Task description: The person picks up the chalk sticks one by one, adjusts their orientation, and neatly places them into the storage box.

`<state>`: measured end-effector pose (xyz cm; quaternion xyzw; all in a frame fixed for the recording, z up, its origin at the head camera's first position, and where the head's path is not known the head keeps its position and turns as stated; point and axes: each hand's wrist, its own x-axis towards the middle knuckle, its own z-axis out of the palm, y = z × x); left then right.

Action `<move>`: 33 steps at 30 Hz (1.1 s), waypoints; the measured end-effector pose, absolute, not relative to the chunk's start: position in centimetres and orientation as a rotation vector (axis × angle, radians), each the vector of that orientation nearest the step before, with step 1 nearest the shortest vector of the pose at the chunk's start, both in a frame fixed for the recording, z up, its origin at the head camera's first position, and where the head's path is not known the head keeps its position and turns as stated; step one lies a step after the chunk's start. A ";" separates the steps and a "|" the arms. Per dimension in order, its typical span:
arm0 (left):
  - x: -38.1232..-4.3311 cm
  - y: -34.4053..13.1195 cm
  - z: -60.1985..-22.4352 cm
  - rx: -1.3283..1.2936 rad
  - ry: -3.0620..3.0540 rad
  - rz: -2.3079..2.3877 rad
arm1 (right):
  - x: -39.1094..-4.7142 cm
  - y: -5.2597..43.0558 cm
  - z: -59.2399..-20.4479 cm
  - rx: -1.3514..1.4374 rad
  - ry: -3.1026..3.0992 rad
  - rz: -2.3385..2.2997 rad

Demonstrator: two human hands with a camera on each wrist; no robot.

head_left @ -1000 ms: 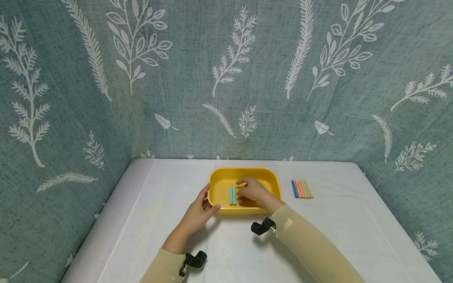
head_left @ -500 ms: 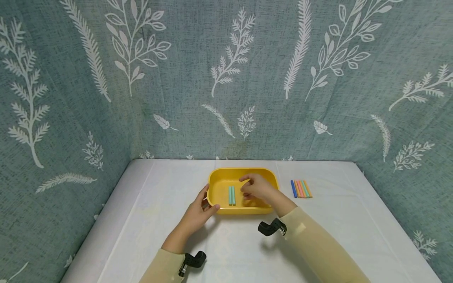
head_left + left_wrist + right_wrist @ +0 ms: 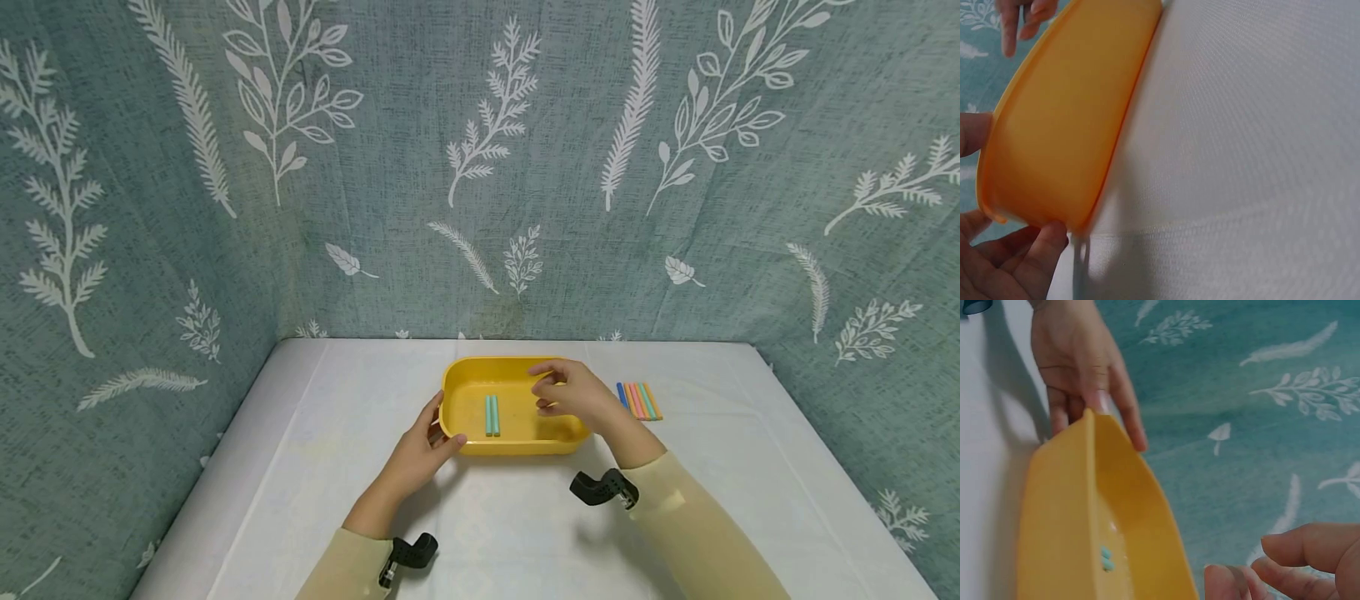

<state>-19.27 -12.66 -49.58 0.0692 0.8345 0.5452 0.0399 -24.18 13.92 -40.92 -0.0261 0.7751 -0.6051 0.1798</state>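
A yellow plastic tray (image 3: 517, 447) sits on the white-covered table. Two pale green chalk sticks (image 3: 489, 417) lie side by side on its floor, left of the middle. My left hand (image 3: 417, 452) grips the tray's left end, thumb on the front corner of the rim; in the left wrist view its fingers (image 3: 1041, 256) press against the outer wall. Over the tray's right end hovers my right hand (image 3: 581, 398), fingers loosely bent and nothing between them. Its fingertips (image 3: 1279, 547) appear near the tray's rim in the right wrist view.
Right of the tray, a row of several coloured chalk sticks (image 3: 640, 402) in blue, orange, pink and green lies on the table (image 3: 735, 450). A leaf-patterned green cloth (image 3: 405, 167) rises behind the table and along its sides.
My right hand has moved right and up, from beside the green chalk sticks to above the tray's right end. The left hand keeps its grip on the tray.
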 end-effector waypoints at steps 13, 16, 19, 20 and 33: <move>-19.4 -12.6 -50.0 0.227 2.552 1.674 | -22.7 17.5 -39.6 -0.148 2.228 -1.820; -19.4 -12.7 -50.0 0.229 2.559 1.670 | -22.5 18.3 -39.6 -0.150 2.311 -1.777; -19.3 -12.7 -49.9 0.229 2.560 1.672 | -22.4 19.0 -39.6 -0.122 2.377 -1.737; -19.3 -12.7 -49.8 0.231 2.561 1.672 | -22.3 19.3 -39.6 -0.115 2.396 -1.728; -19.2 -12.7 -49.7 0.221 2.574 1.657 | -21.6 23.2 -41.3 -0.018 2.527 -1.846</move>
